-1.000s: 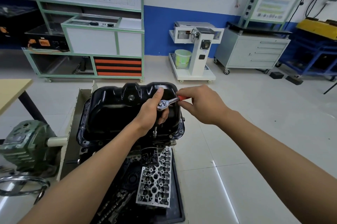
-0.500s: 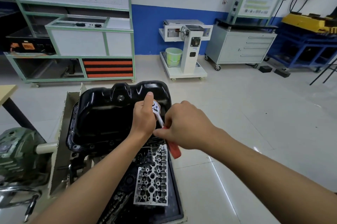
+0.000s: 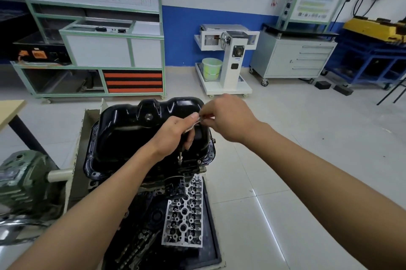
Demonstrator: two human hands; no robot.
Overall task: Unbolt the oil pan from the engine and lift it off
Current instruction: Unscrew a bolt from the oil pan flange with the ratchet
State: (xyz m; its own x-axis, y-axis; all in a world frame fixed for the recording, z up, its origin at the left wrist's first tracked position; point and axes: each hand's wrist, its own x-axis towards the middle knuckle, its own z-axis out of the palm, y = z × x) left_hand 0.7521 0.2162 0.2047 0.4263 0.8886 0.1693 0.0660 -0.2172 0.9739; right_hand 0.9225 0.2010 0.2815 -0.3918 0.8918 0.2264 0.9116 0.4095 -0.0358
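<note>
Through the head camera, the pan sits belly up on the engine in front of me, a little left of centre. Its flange lies flat on the block wherever I can see it, so I am in the unbolting step, working the near-right edge of the flange.

My left hand is curled round the upright extension of the ratchet, with the thumb up by its head. It keeps the socket square on a bolt (the bolt itself is hidden under the socket). My right hand is closed on the handle, which lies almost wholly inside my fist and points far right.

The next move, as I judge it, is more strokes with steady downward pressure so the socket does not ride off. Then I lift that bolt out and shift to the next bolt, just right of it. Lifting the pan looks some way off.

Half a second ago the red grip stuck out near-right, below my fist. Now the handle has swung round to the far right and the red no longer shows. My left hand keeps its place, and the pan has not shifted.
</note>
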